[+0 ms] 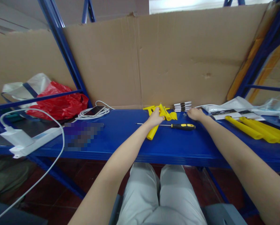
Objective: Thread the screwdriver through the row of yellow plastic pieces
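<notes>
My left hand (156, 118) is closed around a yellow plastic piece with a tube-like handle (152, 133), which slants toward the table's front edge. More yellow plastic parts (173, 116) lie just right of those fingers. A screwdriver (183, 126) with a black and yellow grip rests on the blue table (124, 132), its shaft pointing left beside the handle. Farther right, my right hand (195, 114) is down at the tabletop with fingers curled together; what they pinch, if anything, is hidden. Tiny metal bits (185, 114) lie by its fingertips, in front of a stack of white and black strips (182, 106).
Several yellow tubes (259, 129) and clear plastic bags (235, 104) lie at the right. On the left are a white power strip (46, 136), a coiled white cable (93, 113), a phone and a red bag (57, 101). Cardboard (177, 59) walls off the back.
</notes>
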Available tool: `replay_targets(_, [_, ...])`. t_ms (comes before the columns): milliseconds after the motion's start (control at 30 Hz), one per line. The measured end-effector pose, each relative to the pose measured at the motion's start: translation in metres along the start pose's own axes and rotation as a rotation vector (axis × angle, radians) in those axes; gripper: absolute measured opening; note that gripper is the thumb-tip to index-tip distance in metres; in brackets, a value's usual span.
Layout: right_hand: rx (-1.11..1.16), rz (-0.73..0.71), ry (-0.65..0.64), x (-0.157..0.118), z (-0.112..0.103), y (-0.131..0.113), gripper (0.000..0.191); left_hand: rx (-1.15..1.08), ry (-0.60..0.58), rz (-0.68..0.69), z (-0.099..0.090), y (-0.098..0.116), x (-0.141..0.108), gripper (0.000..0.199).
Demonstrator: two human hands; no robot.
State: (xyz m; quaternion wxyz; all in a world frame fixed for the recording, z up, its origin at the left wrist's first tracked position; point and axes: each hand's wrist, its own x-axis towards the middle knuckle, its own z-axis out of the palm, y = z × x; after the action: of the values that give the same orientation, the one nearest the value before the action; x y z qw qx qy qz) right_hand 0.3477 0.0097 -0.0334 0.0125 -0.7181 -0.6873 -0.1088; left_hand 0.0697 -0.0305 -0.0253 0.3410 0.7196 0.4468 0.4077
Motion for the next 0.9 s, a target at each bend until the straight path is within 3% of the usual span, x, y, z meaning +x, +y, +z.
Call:
replay_targets(567, [0.036,-0.033,0.044,-0.014,-0.007,-0.008,0.05,0.038,-0.023,0.012,-0.002,0.004,-0.003,0.036])
replay_targets(900, [0.14,-0.001,0.029,-0.003,0.005,-0.002,0.059,0.019,-0.039,0.022,-0.002,0.003,-0.003,0.036])
